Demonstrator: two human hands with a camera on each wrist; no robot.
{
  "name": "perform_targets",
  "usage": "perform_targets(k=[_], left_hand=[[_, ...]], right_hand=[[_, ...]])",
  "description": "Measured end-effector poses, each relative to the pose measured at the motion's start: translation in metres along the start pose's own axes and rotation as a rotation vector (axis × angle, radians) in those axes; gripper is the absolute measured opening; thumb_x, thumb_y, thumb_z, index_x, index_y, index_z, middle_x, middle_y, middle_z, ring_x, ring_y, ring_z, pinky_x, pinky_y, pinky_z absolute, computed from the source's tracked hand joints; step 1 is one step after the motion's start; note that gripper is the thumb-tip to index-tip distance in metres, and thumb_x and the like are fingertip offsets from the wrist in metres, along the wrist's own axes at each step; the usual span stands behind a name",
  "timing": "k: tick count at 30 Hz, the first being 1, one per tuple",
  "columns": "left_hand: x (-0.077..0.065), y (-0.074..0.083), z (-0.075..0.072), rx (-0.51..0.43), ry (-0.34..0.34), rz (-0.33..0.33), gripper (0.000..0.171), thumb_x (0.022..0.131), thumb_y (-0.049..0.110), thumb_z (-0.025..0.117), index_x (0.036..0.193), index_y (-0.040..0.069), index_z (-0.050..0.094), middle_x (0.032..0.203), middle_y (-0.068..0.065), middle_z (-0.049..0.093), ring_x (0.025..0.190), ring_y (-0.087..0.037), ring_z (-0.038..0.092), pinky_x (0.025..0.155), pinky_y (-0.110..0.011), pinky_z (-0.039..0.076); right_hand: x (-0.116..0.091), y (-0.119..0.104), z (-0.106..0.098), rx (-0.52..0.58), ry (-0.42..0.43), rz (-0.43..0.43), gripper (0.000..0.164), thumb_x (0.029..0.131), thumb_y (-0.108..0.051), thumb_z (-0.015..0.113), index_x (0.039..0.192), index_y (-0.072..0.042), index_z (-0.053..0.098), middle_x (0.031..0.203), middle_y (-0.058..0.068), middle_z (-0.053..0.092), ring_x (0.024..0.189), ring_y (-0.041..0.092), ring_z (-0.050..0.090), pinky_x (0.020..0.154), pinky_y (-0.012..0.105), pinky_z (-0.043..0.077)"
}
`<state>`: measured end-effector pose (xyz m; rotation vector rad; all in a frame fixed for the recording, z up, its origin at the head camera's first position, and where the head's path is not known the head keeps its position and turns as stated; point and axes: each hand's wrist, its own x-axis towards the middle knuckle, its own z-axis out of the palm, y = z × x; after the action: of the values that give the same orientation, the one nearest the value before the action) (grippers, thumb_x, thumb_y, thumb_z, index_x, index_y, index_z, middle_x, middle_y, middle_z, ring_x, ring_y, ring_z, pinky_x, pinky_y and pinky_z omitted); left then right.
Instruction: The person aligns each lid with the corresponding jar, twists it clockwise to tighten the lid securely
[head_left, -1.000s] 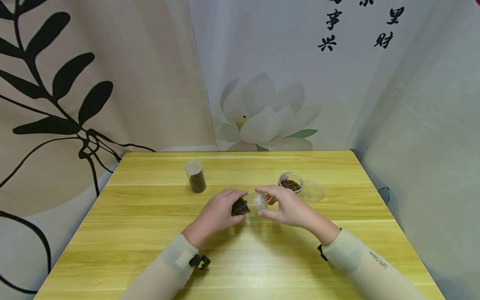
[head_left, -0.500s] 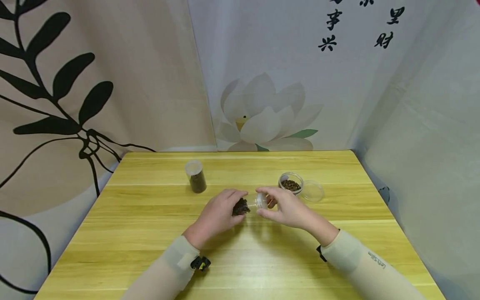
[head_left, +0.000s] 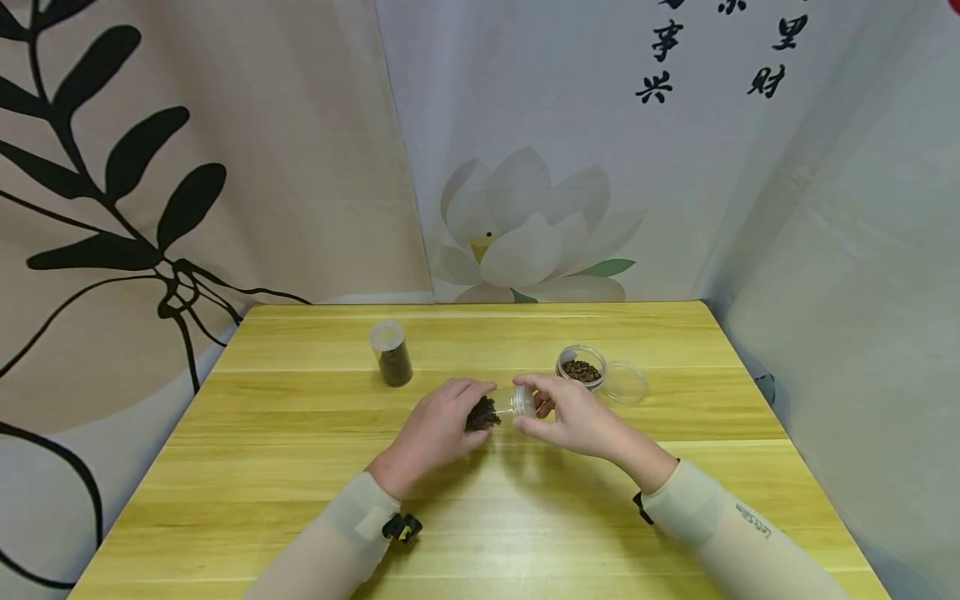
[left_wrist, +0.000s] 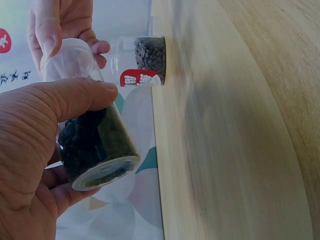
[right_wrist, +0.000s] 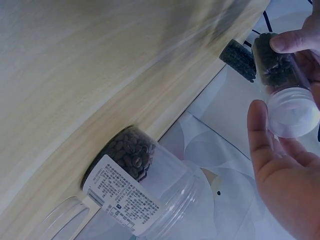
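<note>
My left hand (head_left: 435, 423) grips a clear plastic jar (head_left: 505, 400) by its body, just above the middle of the table. The jar lies tilted, its bottom toward my left palm and its lid end to the right. Dark, lumpy contents (left_wrist: 82, 142) fill part of it. My right hand (head_left: 573, 417) holds the jar's clear lid (right_wrist: 292, 117) between thumb and fingers, and the lid sits on the mouth. In the left wrist view, my left thumb lies across the jar's side. The palm hides part of the jar in the head view.
Behind my right hand stands an open clear jar (right_wrist: 172, 170) partly filled with brown beans (right_wrist: 129, 150). A flat clear lid (head_left: 625, 382) lies beside it. At the back left stands a capped jar (head_left: 393, 364) with dark contents. Printed curtains hang behind the table (head_left: 300, 450).
Both hands keep hold of the jar and its lid. My right hand has shifted very slightly; the other jars have not moved.
</note>
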<state>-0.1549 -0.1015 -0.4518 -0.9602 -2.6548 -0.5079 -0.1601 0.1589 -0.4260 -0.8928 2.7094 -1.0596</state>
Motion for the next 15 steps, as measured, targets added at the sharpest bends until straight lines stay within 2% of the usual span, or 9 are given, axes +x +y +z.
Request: perform_targets(k=[2, 4, 6, 8, 11, 15], left_hand=[[0.0000, -0.0001, 0.0002, -0.007, -0.006, -0.010, 0.068, 0.084, 0.027, 0.093, 0.143, 0.010, 0.063, 0.131, -0.006, 0.072, 0.120, -0.025, 0.071, 0.098, -0.041, 0.064], [0.0002, -0.0002, 0.0004, -0.020, -0.015, -0.024, 0.068, 0.085, 0.027, 0.093, 0.143, 0.010, 0.064, 0.132, -0.007, 0.072, 0.121, -0.025, 0.071, 0.099, -0.041, 0.063], [0.0006, -0.0006, 0.0008, -0.038, -0.027, -0.040, 0.067, 0.085, 0.028, 0.093, 0.143, 0.011, 0.064, 0.132, -0.007, 0.073, 0.121, -0.025, 0.070, 0.099, -0.042, 0.063], [0.0008, -0.0014, 0.0011, -0.062, -0.044, -0.057, 0.067, 0.085, 0.028, 0.093, 0.143, 0.011, 0.064, 0.132, -0.007, 0.073, 0.121, -0.025, 0.071, 0.099, -0.042, 0.063], [0.0006, -0.0028, 0.0012, -0.106, -0.066, -0.082, 0.067, 0.085, 0.027, 0.093, 0.143, 0.011, 0.065, 0.131, -0.007, 0.073, 0.118, -0.025, 0.071, 0.100, -0.042, 0.063], [0.0002, -0.0041, 0.0018, -0.142, -0.088, -0.106, 0.066, 0.085, 0.027, 0.092, 0.143, 0.011, 0.065, 0.132, -0.008, 0.072, 0.118, -0.025, 0.071, 0.101, -0.043, 0.063]], right_hand=[[-0.0002, 0.0005, 0.0000, -0.002, -0.009, -0.002, 0.066, 0.099, -0.039, 0.078, 0.153, -0.008, 0.056, 0.120, 0.002, 0.074, 0.102, 0.016, 0.073, 0.082, 0.034, 0.064], [-0.0004, 0.0016, 0.0002, -0.017, -0.019, -0.002, 0.075, 0.097, -0.043, 0.079, 0.158, -0.009, 0.050, 0.135, 0.006, 0.071, 0.108, 0.018, 0.073, 0.087, 0.039, 0.065], [-0.0008, 0.0027, 0.0000, -0.031, -0.018, -0.026, 0.084, 0.095, -0.045, 0.081, 0.162, -0.010, 0.044, 0.149, 0.009, 0.064, 0.115, 0.022, 0.072, 0.095, 0.047, 0.064], [-0.0008, 0.0031, -0.0002, -0.051, -0.013, -0.059, 0.090, 0.092, -0.043, 0.085, 0.164, -0.011, 0.041, 0.159, 0.010, 0.056, 0.122, 0.024, 0.071, 0.101, 0.050, 0.061], [-0.0009, 0.0016, -0.0009, -0.086, 0.004, -0.128, 0.085, 0.090, -0.033, 0.088, 0.160, -0.010, 0.046, 0.157, 0.011, 0.058, 0.124, 0.026, 0.069, 0.102, 0.050, 0.062], [-0.0014, -0.0006, -0.0009, -0.140, 0.013, -0.171, 0.071, 0.092, -0.027, 0.087, 0.152, -0.007, 0.056, 0.146, 0.011, 0.067, 0.113, 0.022, 0.073, 0.094, 0.040, 0.065]])
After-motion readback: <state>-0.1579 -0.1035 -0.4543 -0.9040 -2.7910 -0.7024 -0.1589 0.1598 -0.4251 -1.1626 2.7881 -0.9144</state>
